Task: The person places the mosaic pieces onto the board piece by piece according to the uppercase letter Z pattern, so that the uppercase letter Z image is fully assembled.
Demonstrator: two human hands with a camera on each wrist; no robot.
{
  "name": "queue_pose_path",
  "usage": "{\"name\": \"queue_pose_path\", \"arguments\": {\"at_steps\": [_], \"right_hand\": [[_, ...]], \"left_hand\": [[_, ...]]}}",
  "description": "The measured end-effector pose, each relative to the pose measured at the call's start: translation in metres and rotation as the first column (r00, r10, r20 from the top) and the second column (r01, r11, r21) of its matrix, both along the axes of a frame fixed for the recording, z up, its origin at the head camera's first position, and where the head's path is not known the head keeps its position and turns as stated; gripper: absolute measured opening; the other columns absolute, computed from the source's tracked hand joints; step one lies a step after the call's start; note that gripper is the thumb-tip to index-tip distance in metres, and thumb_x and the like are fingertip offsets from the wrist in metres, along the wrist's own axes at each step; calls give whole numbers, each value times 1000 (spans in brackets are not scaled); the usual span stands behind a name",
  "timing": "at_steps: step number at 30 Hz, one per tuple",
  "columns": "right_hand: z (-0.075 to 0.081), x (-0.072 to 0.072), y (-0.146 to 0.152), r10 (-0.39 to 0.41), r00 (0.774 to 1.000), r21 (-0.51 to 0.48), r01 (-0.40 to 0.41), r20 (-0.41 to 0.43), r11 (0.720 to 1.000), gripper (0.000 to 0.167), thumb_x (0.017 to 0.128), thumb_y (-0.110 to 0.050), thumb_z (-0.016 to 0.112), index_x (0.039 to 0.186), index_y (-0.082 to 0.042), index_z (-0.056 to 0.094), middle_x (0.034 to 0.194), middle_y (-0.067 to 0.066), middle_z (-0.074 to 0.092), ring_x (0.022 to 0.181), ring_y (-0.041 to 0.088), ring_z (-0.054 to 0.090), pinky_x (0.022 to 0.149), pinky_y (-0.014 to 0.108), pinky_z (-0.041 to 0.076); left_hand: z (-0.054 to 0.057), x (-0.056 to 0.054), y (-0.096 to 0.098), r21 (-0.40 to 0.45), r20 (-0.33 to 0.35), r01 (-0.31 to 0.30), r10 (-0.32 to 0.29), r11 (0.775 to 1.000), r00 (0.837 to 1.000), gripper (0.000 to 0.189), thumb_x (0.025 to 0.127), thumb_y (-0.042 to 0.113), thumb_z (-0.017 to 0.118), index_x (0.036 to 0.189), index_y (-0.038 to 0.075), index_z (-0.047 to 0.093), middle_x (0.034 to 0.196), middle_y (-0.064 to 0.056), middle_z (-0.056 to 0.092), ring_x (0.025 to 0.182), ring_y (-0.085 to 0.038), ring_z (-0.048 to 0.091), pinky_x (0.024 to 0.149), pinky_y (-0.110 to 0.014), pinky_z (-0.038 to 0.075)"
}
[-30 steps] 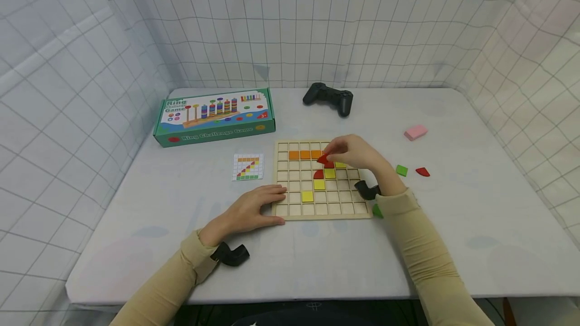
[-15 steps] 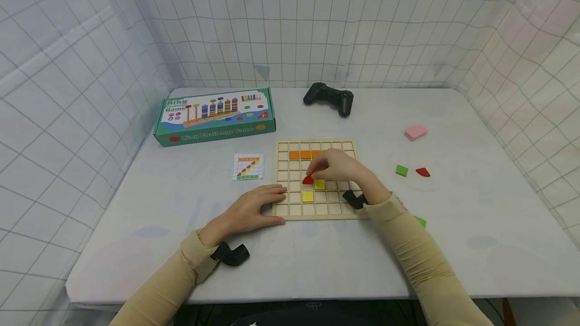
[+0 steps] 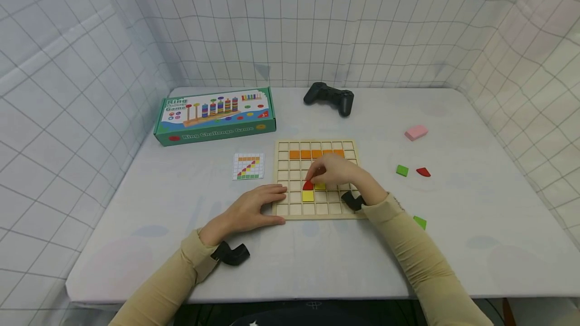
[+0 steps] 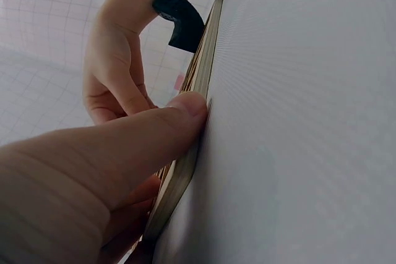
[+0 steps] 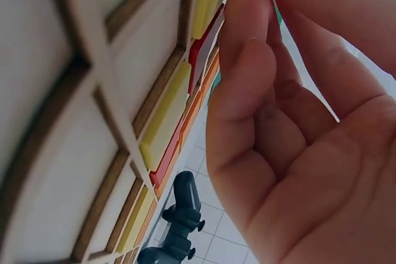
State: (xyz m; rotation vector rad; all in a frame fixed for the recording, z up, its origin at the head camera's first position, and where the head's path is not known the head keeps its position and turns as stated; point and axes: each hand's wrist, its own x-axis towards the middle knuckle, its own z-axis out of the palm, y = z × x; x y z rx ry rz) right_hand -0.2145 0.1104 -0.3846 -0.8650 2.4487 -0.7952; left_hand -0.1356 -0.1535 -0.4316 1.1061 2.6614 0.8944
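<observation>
Pinching, frame centre: one red piece point(image 3: 307, 185), at my right hand point(image 3: 334, 170)'s lower left, just up-frame of a yellow tile point(image 3: 308, 196); my left hand point(image 3: 249, 210), farther, fingers extended, touching the board point(image 3: 294, 185)'s left edge.

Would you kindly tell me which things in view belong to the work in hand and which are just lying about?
Apparently in the job: grid board, red piece in the right hand, yellow squares, orange squares, pattern card; probably also the loose green pieces and loose red piece.

Seemingly just lying about: Ring Challenge Game box, black controller, pink block.
</observation>
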Motion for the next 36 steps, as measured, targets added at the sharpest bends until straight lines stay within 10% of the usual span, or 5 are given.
{"name": "queue_pose_path", "arguments": {"at_steps": [16,36], "right_hand": [[43,-9,68,-172,985,-162,169,-7,972,27,92,-19,62,116,-7,65,107,8,66,90,20,60,78,36,50],[73,13,168,-477,879,-227,464,-1,856,36,89,-34,65,120,-16,63,113,0,63,99,9,60,84,17,47]], "left_hand": [[-1,-1,0,-8,-17,5,-5,1000,1000,63,82,42,71,129,3,57,141,-3,46,133,-20,36,111,-35,30],[0,0,0,17,-44,14,-13,1000,999,62,81,41,72,128,2,58,139,-6,48,132,-23,39,110,-37,32]]}}
